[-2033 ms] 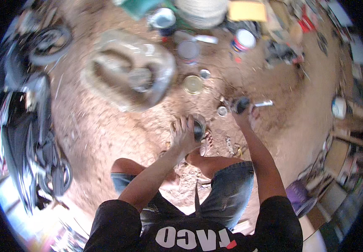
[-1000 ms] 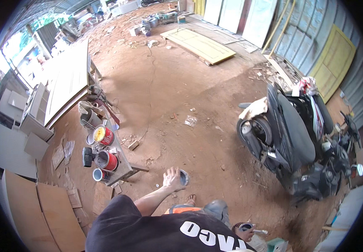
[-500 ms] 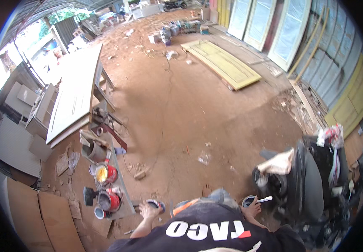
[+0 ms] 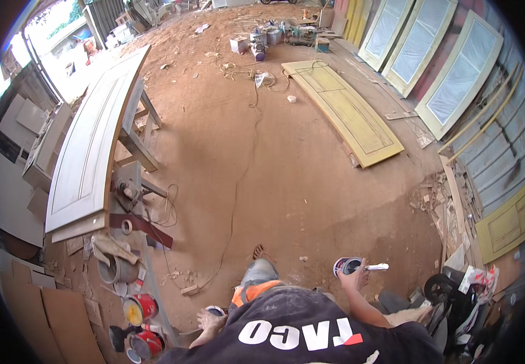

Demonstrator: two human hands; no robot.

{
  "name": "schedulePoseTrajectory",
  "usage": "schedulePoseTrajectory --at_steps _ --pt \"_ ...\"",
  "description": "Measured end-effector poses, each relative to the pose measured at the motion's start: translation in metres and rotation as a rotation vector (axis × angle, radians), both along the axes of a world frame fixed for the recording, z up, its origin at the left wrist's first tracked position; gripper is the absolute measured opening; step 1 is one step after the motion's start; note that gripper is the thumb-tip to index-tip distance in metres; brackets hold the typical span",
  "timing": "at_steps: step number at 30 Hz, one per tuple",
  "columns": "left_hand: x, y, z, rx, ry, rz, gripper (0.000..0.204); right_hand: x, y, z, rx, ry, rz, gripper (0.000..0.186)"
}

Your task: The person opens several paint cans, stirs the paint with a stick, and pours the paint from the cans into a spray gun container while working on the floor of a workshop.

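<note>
Left hand [image 4: 208, 320], bottom edge of the frame, left of centre: fingers curled around an open can [image 4: 216, 310], partly hidden. Foot [image 4: 258, 251], lower centre: on the dirt floor [image 4: 287, 212]. Right hand [image 4: 354, 280], lower frame, right of centre: wrapped around a second open can [image 4: 347, 266], dark inside. White handle [image 4: 376, 267]: points right, beside the fingers. Motorbike [image 4: 442, 289]: lower right of the frame.

One can [image 4: 216, 311] is left, another can [image 4: 346, 266] right.
</note>
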State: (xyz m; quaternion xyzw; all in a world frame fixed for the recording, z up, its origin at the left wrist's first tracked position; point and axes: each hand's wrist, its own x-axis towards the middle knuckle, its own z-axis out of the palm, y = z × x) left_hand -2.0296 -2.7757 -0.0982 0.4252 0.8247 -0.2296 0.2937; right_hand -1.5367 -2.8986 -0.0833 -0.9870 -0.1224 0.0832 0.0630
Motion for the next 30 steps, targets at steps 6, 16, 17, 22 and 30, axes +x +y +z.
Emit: schedulePoseTrajectory --at_steps 6,16,17,22,30 --pt "0.085 0.233 0.024 -0.015 0.092 -0.172 0.121 0.054 0.148 0.014 0.027 0.205 -0.108 0.127" --pt "0.285 0.577 0.011 0.345 0.045 -0.096 0.118 0.199 0.364 -0.049 -0.100 0.247 -0.099 0.115" --pt "0.308 0.605 0.012 0.341 0.044 -0.084 0.118 0.225 0.392 -0.054 -0.125 0.258 -0.141 0.113" --pt "0.396 0.726 0.019 0.287 0.041 -0.049 0.118 0.335 0.547 -0.026 -0.049 0.190 -0.016 0.105" --pt "0.526 0.926 -0.008 0.144 0.063 -0.107 0.109 0.484 0.854 -0.006 -0.059 0.003 -0.002 0.113"
